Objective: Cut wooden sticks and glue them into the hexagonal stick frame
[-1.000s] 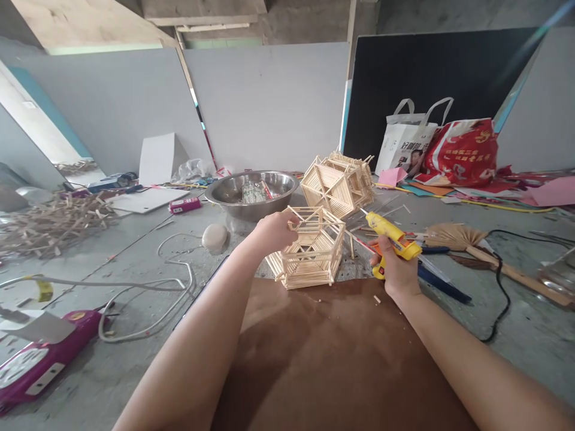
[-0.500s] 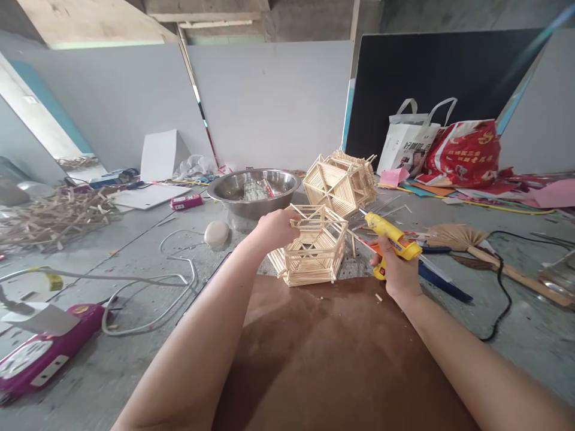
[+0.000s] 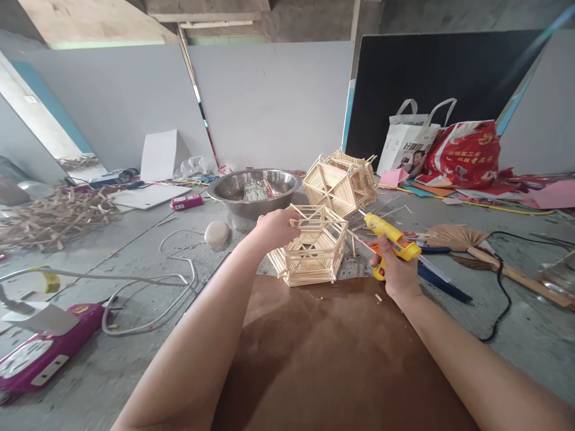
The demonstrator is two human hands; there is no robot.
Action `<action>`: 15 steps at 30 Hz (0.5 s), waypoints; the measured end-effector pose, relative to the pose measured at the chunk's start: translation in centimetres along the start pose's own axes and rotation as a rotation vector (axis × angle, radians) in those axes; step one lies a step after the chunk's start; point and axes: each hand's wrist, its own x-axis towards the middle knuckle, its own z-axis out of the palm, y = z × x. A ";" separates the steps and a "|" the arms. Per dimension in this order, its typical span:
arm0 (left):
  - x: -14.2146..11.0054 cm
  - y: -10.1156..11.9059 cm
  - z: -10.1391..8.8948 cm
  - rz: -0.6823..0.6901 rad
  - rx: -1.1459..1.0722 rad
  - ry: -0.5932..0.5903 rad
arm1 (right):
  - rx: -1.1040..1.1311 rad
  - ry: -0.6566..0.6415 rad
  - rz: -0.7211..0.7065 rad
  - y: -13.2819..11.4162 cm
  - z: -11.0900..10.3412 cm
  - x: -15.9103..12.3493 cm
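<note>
Stick frame (image 3: 309,276) sits mid-frame, at the top edge of the brown sheet (image 3: 314,353). Your left hand (image 3: 279,230) is drawn in narrow, fingers on the frame's upper-left rim; exactly which stick they pinch is hidden. Your right hand (image 3: 399,275), right of centre, is wrapped round a yellow glue gun (image 3: 381,227), nozzle toward the upper left, off the frame's right side.

Progress, judging by looks: about half built. Done: slatted base with a gap in its middle, low stacked front wall, thin posts and rails up to a top rim. Left, probably: the sides, which are mostly open between rails, and the top, which has no cover. The bigger stick structure (image 3: 330,194) just behind, upper right of centre, looks much fuller, its near face filled with slats around crossing spokes.

Containers: steel basin (image 3: 224,203), above centre, holds a clear plastic-looking item (image 3: 255,190) and a red-and-white piece (image 3: 268,187); can't tell what they are. White bag (image 3: 404,140) and red bag (image 3: 467,152) stand upper right; contents can't be made out.
</note>
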 end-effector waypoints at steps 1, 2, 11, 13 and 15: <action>0.0 0.0 0.0 -0.002 -0.002 0.001 | 0.001 0.003 0.002 0.0 0.0 0.0; 0.0 0.0 0.0 -0.004 -0.003 0.001 | 0.003 0.006 0.001 0.0 0.0 0.0; -0.5 0.2 -0.9 -0.007 -0.028 0.124 | 0.015 0.024 -0.006 0.2 0.0 0.2; -1.6 1.0 -2.0 0.014 -0.071 0.299 | 0.011 0.035 -0.008 0.2 0.0 0.2; -3.3 2.4 -3.0 0.068 -0.155 0.441 | 0.000 0.042 -0.008 0.2 0.0 0.4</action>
